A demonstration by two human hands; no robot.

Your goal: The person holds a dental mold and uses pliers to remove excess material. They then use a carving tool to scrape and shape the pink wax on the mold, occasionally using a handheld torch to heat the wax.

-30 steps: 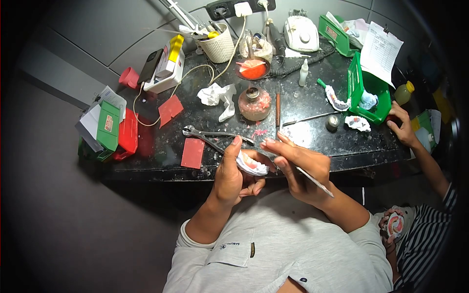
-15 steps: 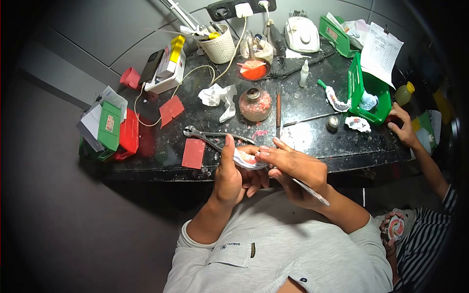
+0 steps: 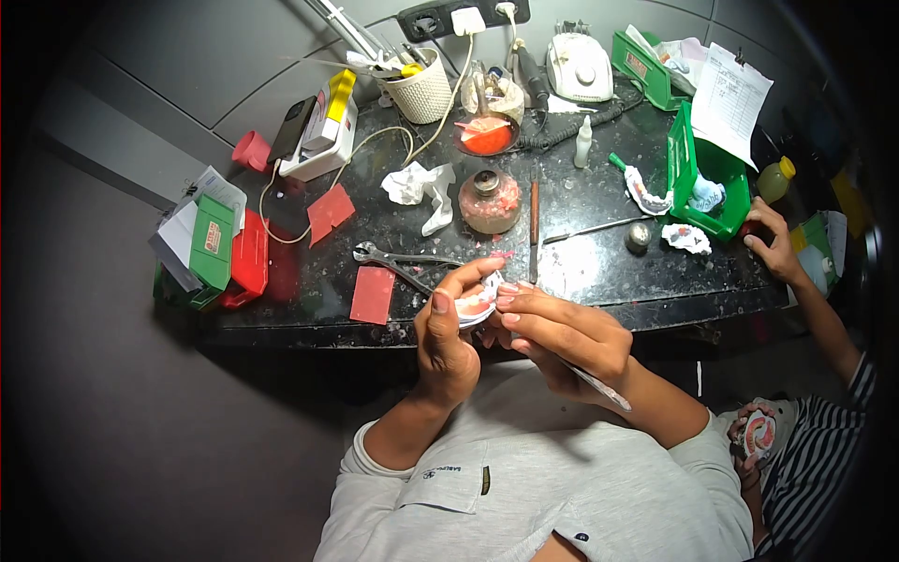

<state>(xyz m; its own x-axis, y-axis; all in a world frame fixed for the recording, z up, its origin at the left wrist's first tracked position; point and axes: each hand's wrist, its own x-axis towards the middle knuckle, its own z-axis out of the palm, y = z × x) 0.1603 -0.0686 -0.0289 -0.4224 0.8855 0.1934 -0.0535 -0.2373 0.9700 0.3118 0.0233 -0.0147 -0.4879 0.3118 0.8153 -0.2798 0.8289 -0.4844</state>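
My left hand point(image 3: 446, 348) is closed around a white dental cast point(image 3: 479, 315) with pink wax along its arch. My right hand point(image 3: 582, 335) grips a slim metal wax-carving tool point(image 3: 604, 387), whose handle end sticks out below the palm toward the lower right. Its working tip is hidden behind my fingers. The right fingertips touch the right side of the cast. Just beyond my left hand lie metal pliers point(image 3: 393, 261), and beside them a square pink wax sheet point(image 3: 373, 295). A wooden-handled knife point(image 3: 535, 211) lies past my right hand.
A glass spirit burner point(image 3: 490, 201), crumpled tissue point(image 3: 409, 184) and a pan of red wax point(image 3: 488, 140) stand mid-bench. Green bins point(image 3: 731, 220) are at right, red and green ones point(image 3: 245, 259) at left. A co-worker's hand point(image 3: 773, 242) rests at the right edge; their other holds a dental model point(image 3: 757, 436).
The cast has tilted in my left hand, showing more of its white right end. My left index finger has risen along it, and my right hand and the tool have shifted slightly downward.
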